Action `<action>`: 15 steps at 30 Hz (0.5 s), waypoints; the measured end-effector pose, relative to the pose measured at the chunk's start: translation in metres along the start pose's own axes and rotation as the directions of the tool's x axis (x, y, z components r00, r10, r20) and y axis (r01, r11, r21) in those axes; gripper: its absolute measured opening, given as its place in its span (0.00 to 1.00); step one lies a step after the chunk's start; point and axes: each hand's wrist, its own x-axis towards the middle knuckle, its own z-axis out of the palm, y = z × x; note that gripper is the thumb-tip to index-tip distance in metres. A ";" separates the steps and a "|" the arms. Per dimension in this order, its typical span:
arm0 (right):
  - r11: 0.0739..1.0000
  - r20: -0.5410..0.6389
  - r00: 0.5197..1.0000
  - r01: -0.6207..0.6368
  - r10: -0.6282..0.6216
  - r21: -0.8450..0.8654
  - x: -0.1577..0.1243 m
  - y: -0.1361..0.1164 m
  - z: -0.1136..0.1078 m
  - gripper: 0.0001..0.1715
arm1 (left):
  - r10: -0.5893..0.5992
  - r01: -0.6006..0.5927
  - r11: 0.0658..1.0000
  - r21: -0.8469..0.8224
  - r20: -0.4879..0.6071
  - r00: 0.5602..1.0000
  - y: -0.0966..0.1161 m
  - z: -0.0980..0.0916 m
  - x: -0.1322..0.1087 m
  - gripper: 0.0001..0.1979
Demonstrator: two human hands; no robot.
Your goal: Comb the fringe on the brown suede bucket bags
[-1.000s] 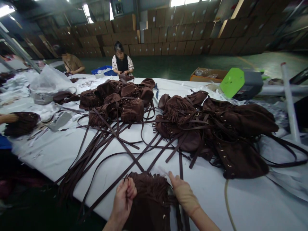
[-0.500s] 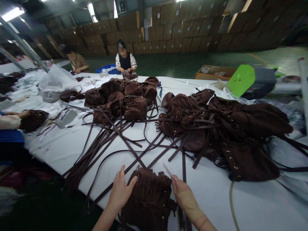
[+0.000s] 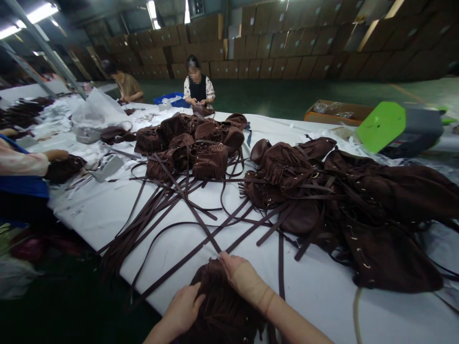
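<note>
A dark brown fringed bag (image 3: 222, 310) lies on the near edge of the white-covered table, partly cut off by the bottom of the view. My left hand (image 3: 183, 308) is at its left side, fingers bent over the fringe with the thumb towards it. Above the bag's far edge is my right hand (image 3: 244, 279), its fingers pinched together around a thin, pale, see-through strip that is hardly visible against the white table. Long flat brown straps (image 3: 186, 258) run across the table just beyond both hands.
Heaps of brown fringed bags lie at the middle (image 3: 210, 160) and right (image 3: 376, 191). A green and grey machine (image 3: 401, 126) stands behind, near an open carton (image 3: 337, 112). A co-worker's arm (image 3: 25, 160) is at left; two people (image 3: 199, 88) work across the table.
My right hand has moved left from the bag's right side to its far edge, with the strip. My left hand has come down and its fingers have closed on the fringe.
</note>
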 end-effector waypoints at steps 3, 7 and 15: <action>0.996 0.118 0.989 0.088 -0.084 -0.029 0.010 -0.013 0.016 0.16 | 0.015 -0.018 0.997 -0.074 -0.035 0.999 -0.005 0.001 -0.008 0.14; 0.994 0.247 0.968 0.055 -0.031 -0.091 0.010 -0.013 0.038 0.16 | -0.005 -0.022 0.977 -0.213 -0.123 0.992 -0.018 0.016 -0.022 0.15; 0.950 0.120 0.977 -0.137 0.177 -0.282 0.030 0.013 0.013 0.33 | -0.022 -0.034 0.931 -0.364 -0.151 0.988 -0.033 0.014 -0.019 0.20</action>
